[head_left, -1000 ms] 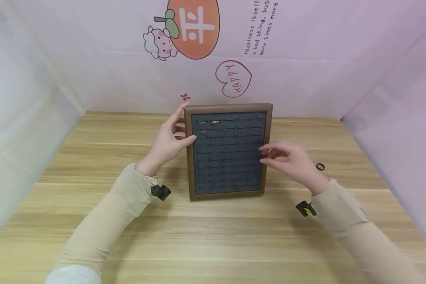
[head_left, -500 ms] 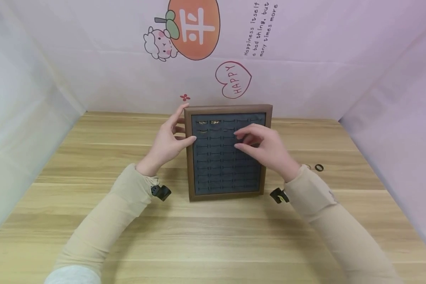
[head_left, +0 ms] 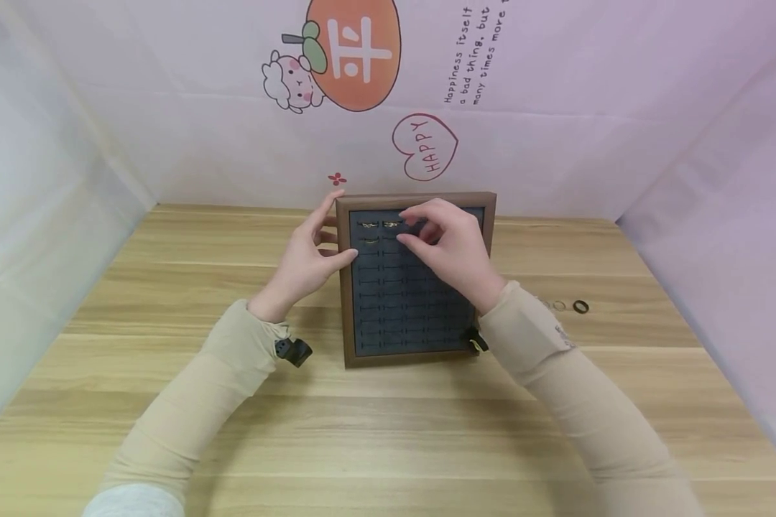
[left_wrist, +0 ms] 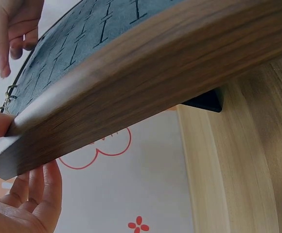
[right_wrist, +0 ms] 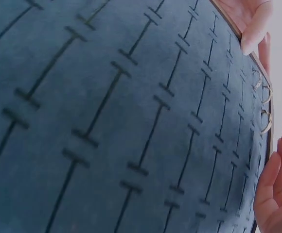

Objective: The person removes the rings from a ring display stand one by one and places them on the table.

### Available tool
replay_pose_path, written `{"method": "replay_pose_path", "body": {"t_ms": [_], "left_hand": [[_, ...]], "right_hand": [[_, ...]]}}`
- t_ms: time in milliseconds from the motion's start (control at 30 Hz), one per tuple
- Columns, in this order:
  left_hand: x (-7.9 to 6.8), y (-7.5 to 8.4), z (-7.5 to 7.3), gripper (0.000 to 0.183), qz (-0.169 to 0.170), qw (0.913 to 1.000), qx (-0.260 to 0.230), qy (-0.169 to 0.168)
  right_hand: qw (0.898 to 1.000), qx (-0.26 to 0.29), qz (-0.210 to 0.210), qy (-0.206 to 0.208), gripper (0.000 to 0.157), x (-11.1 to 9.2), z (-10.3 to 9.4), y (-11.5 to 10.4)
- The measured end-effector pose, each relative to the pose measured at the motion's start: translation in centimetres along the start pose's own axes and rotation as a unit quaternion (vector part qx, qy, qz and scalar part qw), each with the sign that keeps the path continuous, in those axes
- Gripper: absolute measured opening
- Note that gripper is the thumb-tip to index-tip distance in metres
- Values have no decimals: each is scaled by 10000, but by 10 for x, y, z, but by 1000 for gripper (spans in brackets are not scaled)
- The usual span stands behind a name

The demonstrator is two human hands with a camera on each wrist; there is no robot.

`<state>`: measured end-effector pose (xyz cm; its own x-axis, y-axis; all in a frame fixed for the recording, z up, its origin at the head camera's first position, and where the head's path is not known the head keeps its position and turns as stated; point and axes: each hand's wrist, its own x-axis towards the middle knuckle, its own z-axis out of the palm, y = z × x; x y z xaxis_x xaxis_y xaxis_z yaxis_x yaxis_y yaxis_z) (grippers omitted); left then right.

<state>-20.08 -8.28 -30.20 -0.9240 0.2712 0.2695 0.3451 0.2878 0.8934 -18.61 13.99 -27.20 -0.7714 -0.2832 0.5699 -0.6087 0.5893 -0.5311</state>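
Observation:
A wood-framed ring display board [head_left: 388, 309], with a dark blue-grey slotted pad, stands propped up on the table. My left hand [head_left: 310, 251] grips its left edge near the top, thumb on the front and fingers behind. Gold-coloured rings [head_left: 390, 224] sit in the top slots, and another ring [head_left: 370, 240] is in the second row at the left. My right hand [head_left: 449, 248] hovers at the upper slots beside these rings. Its thumb and index finger stand apart, and I see nothing clearly held between them. It hides slots in the upper right.
On the table [head_left: 388, 445], right of the board, lie a black ring [head_left: 580, 306] and a pale ring [head_left: 559, 306], with another partly hidden by the right sleeve. A printed white cloth [head_left: 220, 143] hangs behind the board.
My right hand has moved left and upward from the board's right edge to the upper slots, uncovering pale rings on the table. My left hand has kept its grip on the frame.

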Motion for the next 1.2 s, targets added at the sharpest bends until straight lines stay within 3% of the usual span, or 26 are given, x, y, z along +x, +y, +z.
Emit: {"method": "replay_pose_path", "body": {"t_ms": [433, 767, 967, 1200], "left_hand": [[1, -2, 1, 85, 42, 10000, -35, -23], [2, -3, 0, 84, 53, 10000, -20, -3], [2, -2, 0, 84, 57, 10000, 19, -4], [2, -3, -1, 84, 45, 10000, 43, -17]], "right_hand": [[9979, -625, -176, -11, 21, 8, 12, -6], [9906, -1262, -518, 137, 13, 8, 18, -6], [9925, -1046, -568, 273, 9, 10, 18, -3], [9981, -348, -405, 309, 7, 9, 17, 4]]}}
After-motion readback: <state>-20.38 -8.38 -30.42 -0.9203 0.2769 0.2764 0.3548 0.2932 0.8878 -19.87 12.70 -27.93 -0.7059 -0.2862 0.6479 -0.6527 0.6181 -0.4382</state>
